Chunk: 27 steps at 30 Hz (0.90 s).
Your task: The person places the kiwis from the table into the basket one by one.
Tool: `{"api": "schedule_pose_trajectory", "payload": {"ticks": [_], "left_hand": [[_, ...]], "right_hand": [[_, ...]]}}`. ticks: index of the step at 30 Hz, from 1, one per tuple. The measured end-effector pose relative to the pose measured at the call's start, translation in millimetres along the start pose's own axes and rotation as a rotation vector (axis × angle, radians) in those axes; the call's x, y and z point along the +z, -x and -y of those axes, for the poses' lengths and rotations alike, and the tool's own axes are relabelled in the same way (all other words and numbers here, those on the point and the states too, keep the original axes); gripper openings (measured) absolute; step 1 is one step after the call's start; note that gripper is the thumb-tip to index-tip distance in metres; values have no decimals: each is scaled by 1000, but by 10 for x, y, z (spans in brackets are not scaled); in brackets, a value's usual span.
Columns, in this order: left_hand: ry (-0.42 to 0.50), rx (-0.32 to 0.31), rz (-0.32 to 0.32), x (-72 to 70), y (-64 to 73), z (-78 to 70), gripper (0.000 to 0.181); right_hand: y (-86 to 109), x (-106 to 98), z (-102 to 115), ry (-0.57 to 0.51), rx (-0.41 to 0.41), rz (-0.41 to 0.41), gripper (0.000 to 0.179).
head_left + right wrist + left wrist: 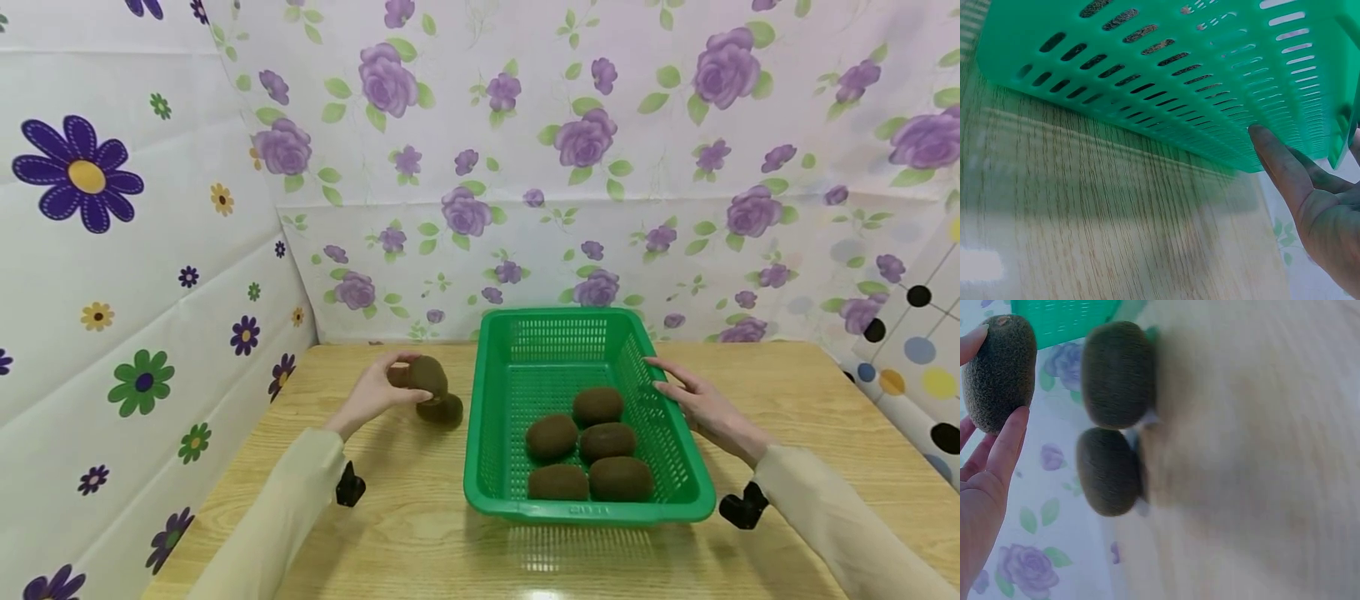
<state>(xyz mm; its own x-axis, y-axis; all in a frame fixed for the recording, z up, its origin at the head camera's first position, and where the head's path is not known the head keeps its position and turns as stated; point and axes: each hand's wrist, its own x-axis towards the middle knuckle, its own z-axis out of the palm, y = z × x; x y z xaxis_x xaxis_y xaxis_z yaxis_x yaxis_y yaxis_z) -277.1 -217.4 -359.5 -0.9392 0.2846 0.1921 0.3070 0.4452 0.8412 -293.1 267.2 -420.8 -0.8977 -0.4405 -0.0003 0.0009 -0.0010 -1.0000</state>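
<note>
A brown kiwi (428, 377) is held between the thumb and fingers of my left hand (381, 387), raised over the table. The left wrist view shows this held kiwi (1001, 375) upright, thumb near its top end and fingertips below. Two more kiwis, one upper (1117, 375) and one lower (1109, 472), lie close together on the table beside it. My right hand (708, 410) grips the right rim of a green plastic basket (475, 450), with fingers (1279, 159) along its outer slotted wall. Inside the basket several kiwis (597, 406) lie toward the near end.
The basket stands on a wooden table (397, 533). A flowered white cloth (450, 275) hangs behind the table, and another (150, 333) hangs along the left side. Black wrist cameras sit at the left cuff (349, 485) and the right cuff (742, 506).
</note>
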Motion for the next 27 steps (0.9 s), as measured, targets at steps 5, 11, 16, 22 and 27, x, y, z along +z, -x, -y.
{"api": "schedule_pose_trajectory", "payload": {"ticks": [5, 11, 16, 22, 27], "left_hand": [[32, 8, 1, -15, -155, -129, 61], [29, 7, -7, -4, -426, -74, 65], [17, 4, 3, 60, -581, -189, 66], [14, 24, 8, 166, -761, -387, 63], [41, 60, 28, 301, -900, -519, 64]], "right_hand": [[-3, -2, -3, 9, -6, -6, 56], [-5, 1, -6, 1, -9, -5, 57], [-3, -1, -8, 6, -16, -1, 56], [2, -8, -9, 8, -14, -4, 56], [1, -5, -7, -1, 3, -10, 57]]}}
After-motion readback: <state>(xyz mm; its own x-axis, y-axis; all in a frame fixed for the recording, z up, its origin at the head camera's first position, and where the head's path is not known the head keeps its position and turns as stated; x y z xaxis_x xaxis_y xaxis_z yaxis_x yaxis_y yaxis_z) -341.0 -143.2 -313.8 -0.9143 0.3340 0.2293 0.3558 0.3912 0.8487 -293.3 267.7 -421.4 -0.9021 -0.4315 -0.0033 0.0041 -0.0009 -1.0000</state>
